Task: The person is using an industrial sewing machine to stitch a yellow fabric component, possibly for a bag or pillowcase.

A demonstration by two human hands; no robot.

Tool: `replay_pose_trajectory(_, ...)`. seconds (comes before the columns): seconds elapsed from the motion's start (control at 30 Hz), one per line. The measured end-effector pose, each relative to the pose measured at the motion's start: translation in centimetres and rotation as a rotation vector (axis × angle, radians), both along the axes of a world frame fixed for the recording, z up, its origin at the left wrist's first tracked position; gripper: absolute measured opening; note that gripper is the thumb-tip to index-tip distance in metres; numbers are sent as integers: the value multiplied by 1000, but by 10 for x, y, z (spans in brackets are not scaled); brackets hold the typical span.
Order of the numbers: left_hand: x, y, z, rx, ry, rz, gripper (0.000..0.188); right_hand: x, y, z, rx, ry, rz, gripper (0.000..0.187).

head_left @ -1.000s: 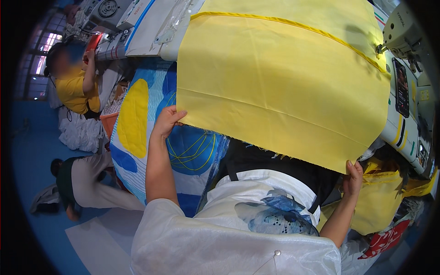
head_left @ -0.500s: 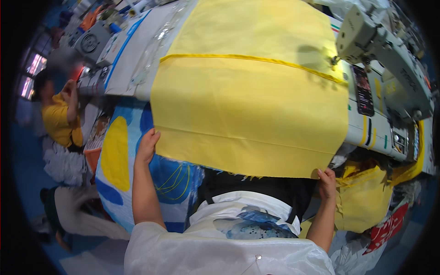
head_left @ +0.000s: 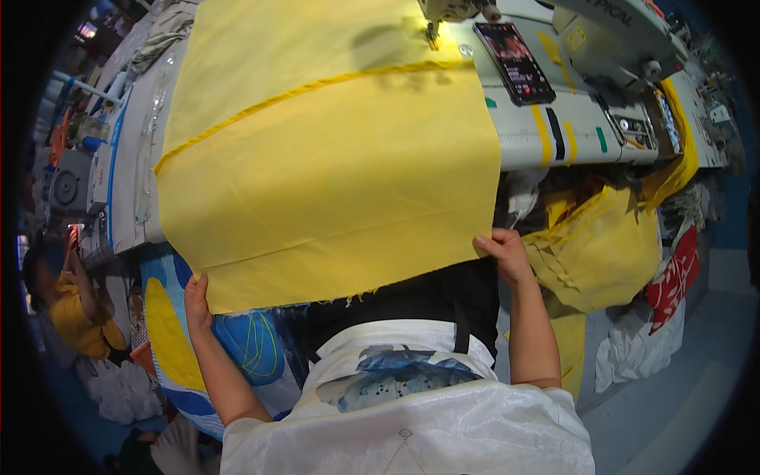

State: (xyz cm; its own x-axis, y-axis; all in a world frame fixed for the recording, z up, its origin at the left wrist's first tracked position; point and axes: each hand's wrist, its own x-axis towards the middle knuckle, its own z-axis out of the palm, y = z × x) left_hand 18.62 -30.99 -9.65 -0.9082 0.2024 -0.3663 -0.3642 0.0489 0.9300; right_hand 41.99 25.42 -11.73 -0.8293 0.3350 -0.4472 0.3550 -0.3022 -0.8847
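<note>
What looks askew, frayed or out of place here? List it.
The yellow fabric sheet lies skewed on the sewing table: its seam line slants, and loose threads fray from its near edge. The left hand and right hand grip its near corners. A phone lies on the machine bed beside the needle.

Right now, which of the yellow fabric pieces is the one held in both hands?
The big flat yellow sheet spread over the sewing table, with left hand and right hand gripping its near corners. The crumpled yellow pile on the right lies untouched.
</note>
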Motion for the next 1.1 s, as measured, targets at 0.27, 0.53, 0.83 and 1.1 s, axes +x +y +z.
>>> replay_pose_trajectory(0.27,-4,0,-2,-9,-7,13,33,2,3,-9,-17,27,-37,20)
replay_pose_trajectory(0.53,16,-9,9,9,-61,-62,42,-16,-13,9,-11,157,-26,42)
replay_pose_trajectory(0.83,19,5,-6,-46,27,44,39,-15,-10,-2,-147,189,34,33)
replay_pose_trajectory(1.1,23,23,-5,-101,113,90,33,-7,-11,-8,-53,145,50,25)
